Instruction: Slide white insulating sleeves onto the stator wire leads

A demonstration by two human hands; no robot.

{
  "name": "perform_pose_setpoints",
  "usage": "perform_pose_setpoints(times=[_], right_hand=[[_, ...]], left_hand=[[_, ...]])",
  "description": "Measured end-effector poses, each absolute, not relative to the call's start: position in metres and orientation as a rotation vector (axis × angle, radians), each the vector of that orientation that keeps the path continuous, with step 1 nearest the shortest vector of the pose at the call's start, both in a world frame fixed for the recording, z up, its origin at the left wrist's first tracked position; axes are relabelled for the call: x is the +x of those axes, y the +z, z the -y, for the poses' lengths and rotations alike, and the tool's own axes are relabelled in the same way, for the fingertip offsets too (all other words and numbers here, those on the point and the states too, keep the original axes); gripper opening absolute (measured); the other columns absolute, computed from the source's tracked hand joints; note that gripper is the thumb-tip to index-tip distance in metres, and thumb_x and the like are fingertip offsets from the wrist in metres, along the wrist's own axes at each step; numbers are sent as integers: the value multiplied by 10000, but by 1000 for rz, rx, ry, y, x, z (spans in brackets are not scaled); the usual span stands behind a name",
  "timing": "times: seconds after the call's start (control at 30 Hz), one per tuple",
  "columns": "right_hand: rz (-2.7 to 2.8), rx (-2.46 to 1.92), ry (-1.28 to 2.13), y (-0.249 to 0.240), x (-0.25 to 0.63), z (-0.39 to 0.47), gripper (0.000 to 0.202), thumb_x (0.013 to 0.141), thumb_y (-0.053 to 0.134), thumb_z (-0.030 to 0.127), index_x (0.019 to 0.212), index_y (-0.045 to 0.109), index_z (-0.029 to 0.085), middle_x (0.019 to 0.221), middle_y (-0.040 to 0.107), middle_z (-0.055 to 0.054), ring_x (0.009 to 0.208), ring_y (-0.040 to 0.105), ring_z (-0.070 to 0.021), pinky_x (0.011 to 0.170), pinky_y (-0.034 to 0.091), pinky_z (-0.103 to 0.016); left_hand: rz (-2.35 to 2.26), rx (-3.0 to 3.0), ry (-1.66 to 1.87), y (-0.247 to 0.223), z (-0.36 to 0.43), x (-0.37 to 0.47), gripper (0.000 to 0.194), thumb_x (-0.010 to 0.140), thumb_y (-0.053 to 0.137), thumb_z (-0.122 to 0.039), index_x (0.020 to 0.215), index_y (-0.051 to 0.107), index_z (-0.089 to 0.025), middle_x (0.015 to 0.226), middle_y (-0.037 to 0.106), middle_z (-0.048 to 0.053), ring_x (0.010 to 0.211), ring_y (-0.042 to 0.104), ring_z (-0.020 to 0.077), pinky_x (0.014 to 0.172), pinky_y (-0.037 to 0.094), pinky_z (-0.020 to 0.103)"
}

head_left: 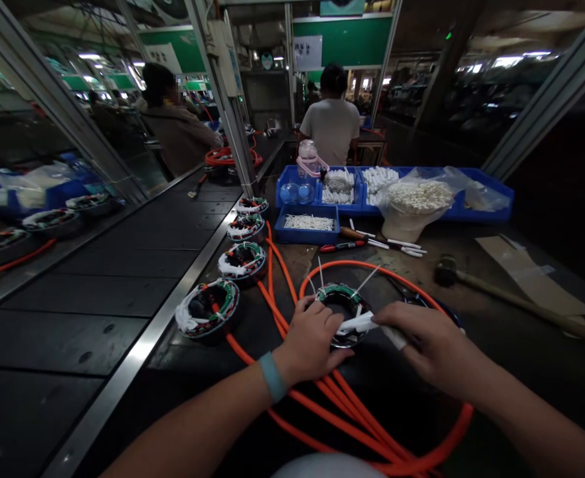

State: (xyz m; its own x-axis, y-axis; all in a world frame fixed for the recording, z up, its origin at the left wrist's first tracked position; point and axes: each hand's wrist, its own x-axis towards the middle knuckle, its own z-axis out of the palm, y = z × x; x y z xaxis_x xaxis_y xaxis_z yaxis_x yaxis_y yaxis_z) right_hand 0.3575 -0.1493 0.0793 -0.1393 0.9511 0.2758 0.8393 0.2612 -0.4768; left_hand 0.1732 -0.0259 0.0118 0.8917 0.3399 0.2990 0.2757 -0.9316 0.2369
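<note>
On the bench in front of me lies a ring-shaped motor stator (339, 290) with a green board along its rim. Thin white cable ties stick up from it. My left hand (312, 338), with a teal band at the wrist, is closed on the stator's left side, its fingers over the rim. At the right side, my right hand (429, 338) pinches a white strip (359, 322) that reaches across the ring's near right edge; whether it is tape or sleeving I cannot tell. The fingers partly hide the near rim.
Several finished-looking stators (207, 309) line the left along a conveyor (172, 265). Orange cables (362, 415) loop around and below my hands. Blue bins (305, 229) with white pieces stand behind, near a red marker (342, 246). A mallet (446, 271) lies right. Two people sit farther off.
</note>
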Motion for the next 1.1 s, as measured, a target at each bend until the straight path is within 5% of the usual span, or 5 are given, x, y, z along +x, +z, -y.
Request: perform_pose_setpoints(times=[0.3, 0.53, 0.73, 0.9, 1.1], right_hand=[[2097, -1630, 463, 55, 339, 134, 293, 807, 442, 54, 988, 613, 209, 953, 684, -30, 863, 643, -146, 752, 497, -225], [2021, -1498, -326, 3, 315, 169, 393, 752, 357, -11, 1075, 540, 120, 888, 674, -111, 798, 642, -175, 674, 520, -250], [1803, -1737, 117, 6, 316, 159, 304, 742, 387, 44, 959, 543, 188, 773, 658, -35, 689, 642, -174, 610, 491, -261], [1786, -1912, 292, 24, 318, 152, 347, 764, 401, 69, 1071, 517, 183, 857, 686, -67, 761, 660, -213, 655, 481, -281], [1788, -2202, 398, 40, 332, 141, 433, 826, 470, 132, 1259, 463, 152, 918, 697, -117, 819, 667, -256, 680, 479, -303]], left_hand=[[-488, 2870, 491, 10, 26, 174, 409, 763, 582, -495, 1020, 576, -177, 876, 617, 58, 903, 507, 242, 963, 275, 465], [-478, 2884, 454, 11, 26, 174, 420, 730, 611, -399, 1083, 552, -180, 910, 609, 59, 913, 501, 245, 970, 265, 482], [-507, 2927, 433, 15, 31, 174, 453, 789, 570, -464, 1147, 531, -188, 911, 614, 64, 929, 517, 256, 971, 273, 496], [-500, 2990, 531, 15, 39, 173, 569, 816, 579, -396, 1292, 421, -129, 1075, 616, 110, 1098, 487, 272, 1069, 144, 510], [-475, 2883, 407, 19, 38, 176, 491, 843, 529, -473, 1216, 498, -156, 1014, 640, 86, 990, 550, 237, 1025, 258, 453]])
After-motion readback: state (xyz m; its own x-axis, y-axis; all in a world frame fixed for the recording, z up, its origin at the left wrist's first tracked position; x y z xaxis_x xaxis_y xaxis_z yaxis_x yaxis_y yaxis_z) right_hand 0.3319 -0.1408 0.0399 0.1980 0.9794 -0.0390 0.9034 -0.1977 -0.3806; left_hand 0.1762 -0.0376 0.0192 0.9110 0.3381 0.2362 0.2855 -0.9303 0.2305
